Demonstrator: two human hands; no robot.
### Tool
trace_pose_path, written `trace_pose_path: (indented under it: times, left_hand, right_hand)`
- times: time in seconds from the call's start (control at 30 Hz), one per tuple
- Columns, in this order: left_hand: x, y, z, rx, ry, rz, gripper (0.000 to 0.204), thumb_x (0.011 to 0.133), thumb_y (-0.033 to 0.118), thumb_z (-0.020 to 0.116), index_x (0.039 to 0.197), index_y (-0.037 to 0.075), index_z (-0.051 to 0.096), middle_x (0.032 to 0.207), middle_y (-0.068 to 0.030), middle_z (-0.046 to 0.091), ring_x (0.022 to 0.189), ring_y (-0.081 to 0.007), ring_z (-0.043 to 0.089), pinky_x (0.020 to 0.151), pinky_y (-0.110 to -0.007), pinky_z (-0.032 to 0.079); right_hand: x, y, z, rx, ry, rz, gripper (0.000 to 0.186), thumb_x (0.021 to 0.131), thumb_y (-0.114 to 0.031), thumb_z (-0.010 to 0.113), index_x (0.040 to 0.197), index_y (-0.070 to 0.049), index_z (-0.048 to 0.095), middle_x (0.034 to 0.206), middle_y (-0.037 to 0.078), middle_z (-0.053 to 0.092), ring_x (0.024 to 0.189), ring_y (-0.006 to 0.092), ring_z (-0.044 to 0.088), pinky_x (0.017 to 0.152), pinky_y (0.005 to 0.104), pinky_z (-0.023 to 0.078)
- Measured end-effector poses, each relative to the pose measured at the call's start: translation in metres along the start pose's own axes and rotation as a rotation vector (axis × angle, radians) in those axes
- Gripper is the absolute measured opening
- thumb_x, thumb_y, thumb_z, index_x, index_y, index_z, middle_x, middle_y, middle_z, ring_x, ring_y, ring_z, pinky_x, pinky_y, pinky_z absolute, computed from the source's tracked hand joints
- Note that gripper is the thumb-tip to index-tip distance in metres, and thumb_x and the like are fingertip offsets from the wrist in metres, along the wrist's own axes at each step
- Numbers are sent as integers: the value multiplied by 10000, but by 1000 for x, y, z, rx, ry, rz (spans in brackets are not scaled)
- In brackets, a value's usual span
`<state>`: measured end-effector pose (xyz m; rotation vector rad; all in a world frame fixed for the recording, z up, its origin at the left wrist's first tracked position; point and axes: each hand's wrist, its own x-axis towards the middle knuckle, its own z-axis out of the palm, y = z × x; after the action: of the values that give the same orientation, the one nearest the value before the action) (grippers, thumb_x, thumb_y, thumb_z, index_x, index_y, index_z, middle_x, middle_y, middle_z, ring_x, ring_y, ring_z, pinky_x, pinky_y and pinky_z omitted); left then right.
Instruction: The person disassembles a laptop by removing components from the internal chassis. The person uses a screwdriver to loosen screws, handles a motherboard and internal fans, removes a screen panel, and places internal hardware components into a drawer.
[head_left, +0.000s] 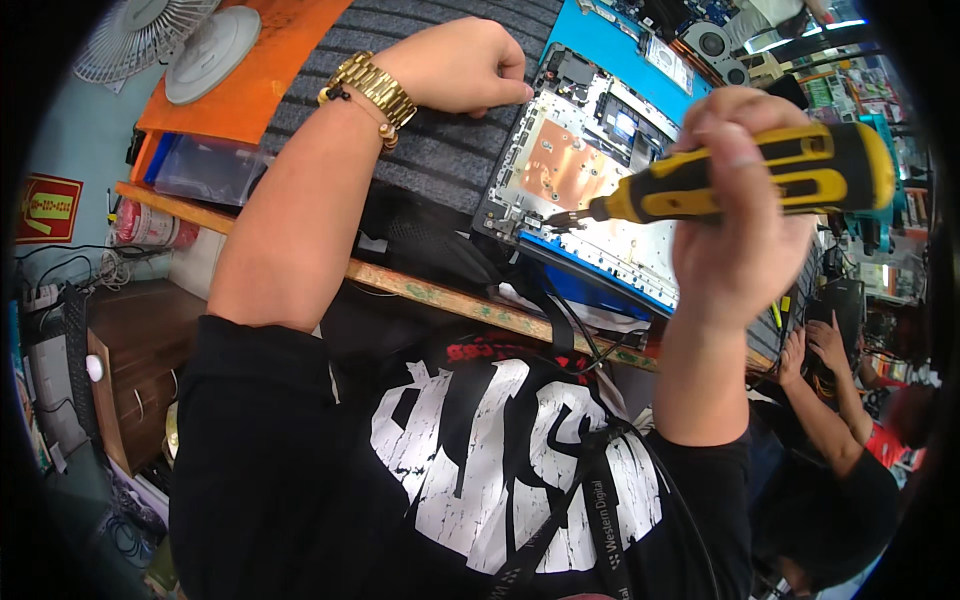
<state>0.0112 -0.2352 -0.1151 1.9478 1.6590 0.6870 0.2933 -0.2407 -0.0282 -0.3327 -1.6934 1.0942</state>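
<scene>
An opened laptop base (pixel 560 165) lies on the bench with its silver inner side, copper-coloured plate and small parts showing. In my right hand (pixel 745 200) is a yellow and black electric screwdriver (pixel 655 193), held level with its bit pointing left. The bit is over the base's near left corner; I cannot tell whether it touches a screw. My left hand (pixel 465 68), with a gold watch (pixel 370 88) on the wrist, is closed beside the base's far left edge. Its fingertips are at that edge, and whatever they hold is hidden.
A grey ribbed mat (pixel 430 150) and a blue mat (pixel 590 35) cover the bench. Loose parts, including a fan (pixel 708 42), lie at the far right. An orange board (pixel 245 75) and a white fan (pixel 140 35) stand far left. Another person's hands (pixel 812 350) work at right.
</scene>
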Motion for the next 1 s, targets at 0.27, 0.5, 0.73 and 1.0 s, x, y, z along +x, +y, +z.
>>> trace_pose_path:
  times: [0.27,0.5,0.73,1.0]
  left_hand:
    - [0,1,-1,30,9,46,395,1081,376,772,886,32,788,668,-64,742,589,-166,693,607,-368,548]
    - [-1,3,-1,49,15,36,390,1085,378,764,887,44,797,676,-56,754,594,-163,693,605,-362,546]
    - [-4,7,-4,32,13,38,386,1082,376,768,879,48,797,677,-50,757,594,-167,695,615,-365,552]
    - [-2,3,-4,-46,-16,25,359,1054,336,770,895,15,790,686,-86,760,607,-180,715,636,-377,574]
  right_hand:
    - [-12,22,22,97,24,24,266,971,49,803,1165,-6,628,1014,115,730,820,120,647,747,273,538]
    - [-16,31,25,112,19,39,255,979,59,788,1169,-4,631,1026,121,728,818,122,644,756,280,538]
    - [-19,34,28,55,-11,-15,293,968,43,818,1181,10,620,1026,127,721,875,137,665,774,300,558]
    - [-11,32,38,-111,-318,-288,344,940,-20,794,1188,-38,556,985,147,664,870,207,612,849,354,513]
